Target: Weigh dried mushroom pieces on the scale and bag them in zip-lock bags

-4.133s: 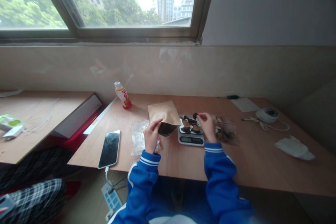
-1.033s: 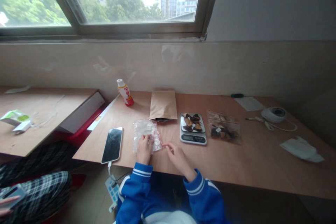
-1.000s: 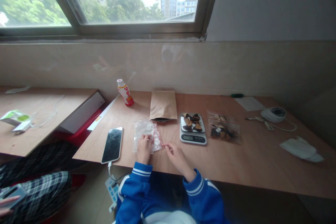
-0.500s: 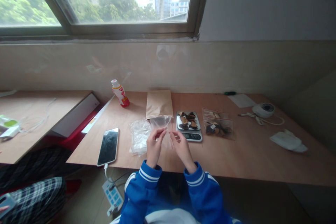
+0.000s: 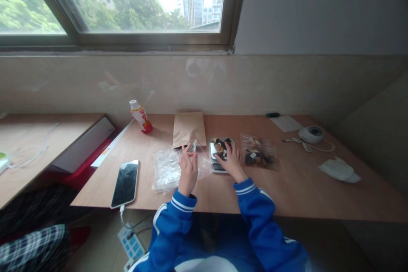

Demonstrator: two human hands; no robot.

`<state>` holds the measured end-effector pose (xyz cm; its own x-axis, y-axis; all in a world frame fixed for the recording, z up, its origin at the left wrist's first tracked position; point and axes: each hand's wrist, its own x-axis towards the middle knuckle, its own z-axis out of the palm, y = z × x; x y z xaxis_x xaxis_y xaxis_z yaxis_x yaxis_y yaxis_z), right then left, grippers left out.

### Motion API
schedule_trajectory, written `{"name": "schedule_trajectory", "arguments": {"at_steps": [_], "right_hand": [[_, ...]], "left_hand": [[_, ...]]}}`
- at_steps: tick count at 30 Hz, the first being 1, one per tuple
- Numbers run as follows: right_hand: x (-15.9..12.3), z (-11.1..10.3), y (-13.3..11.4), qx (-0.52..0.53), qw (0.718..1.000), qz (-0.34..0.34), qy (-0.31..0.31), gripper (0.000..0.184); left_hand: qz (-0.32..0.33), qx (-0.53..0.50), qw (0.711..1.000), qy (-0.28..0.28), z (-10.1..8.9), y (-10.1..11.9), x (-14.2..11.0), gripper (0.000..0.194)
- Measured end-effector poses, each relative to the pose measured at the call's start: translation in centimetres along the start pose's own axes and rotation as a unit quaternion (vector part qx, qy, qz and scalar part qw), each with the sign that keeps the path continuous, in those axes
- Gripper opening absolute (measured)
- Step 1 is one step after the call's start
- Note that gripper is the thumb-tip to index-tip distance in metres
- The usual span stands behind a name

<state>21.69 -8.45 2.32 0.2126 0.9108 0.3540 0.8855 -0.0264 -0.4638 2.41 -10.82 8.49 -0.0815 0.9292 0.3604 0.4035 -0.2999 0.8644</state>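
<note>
My left hand (image 5: 188, 166) pinches the rim of a clear zip bag (image 5: 204, 167) with a red seal line. Over the small digital scale (image 5: 218, 167) is my right hand (image 5: 233, 163), its thumb and fingers apart around dark brown and tan dried pieces (image 5: 218, 146), which look like dried mushroom slices. Whether the fingertips touch a piece is hard to see. To the right of the scale lie zip bags of similar dried pieces (image 5: 259, 157). A stack of clear plastic bags (image 5: 167, 170) is left of my left hand.
Behind the bags lies a brown paper pouch (image 5: 189, 129). A red and white bottle (image 5: 141, 117) stands at the back left, and a phone (image 5: 125, 182) on a cable lies near the front edge. On the right are a white camera (image 5: 311, 134), paper (image 5: 285, 124) and crumpled tissue (image 5: 339, 170).
My right hand has let go of the zip bag and moved right, over the dried pieces on the scale. My left hand keeps hold of the bag. The view has shifted slightly.
</note>
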Motion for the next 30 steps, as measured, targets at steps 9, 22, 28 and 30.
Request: {"name": "schedule_trajectory", "arguments": {"at_steps": [9,22,28,30], "right_hand": [[-0.5,1.1,0.3,0.072,0.995,-0.009,0.074,0.042],[0.6,-0.7,1.6,0.134,0.987,-0.022,0.086,0.022],[1.3,-1.8,1.1,0.167,0.979,-0.007,0.113,0.017],[1.4,-2.6,0.0,0.200,0.973,-0.003,0.119,0.018]], "left_hand": [[-0.104,-0.038,0.993,0.047,1.4,0.5,-0.7,0.031],[-0.095,-0.007,0.994,0.061,3.3,0.3,-1.6,0.036],[-0.104,-0.011,0.992,0.072,3.1,0.0,-1.7,0.039],[-0.105,-0.019,0.992,0.074,3.2,-0.2,-1.6,0.038]]}}
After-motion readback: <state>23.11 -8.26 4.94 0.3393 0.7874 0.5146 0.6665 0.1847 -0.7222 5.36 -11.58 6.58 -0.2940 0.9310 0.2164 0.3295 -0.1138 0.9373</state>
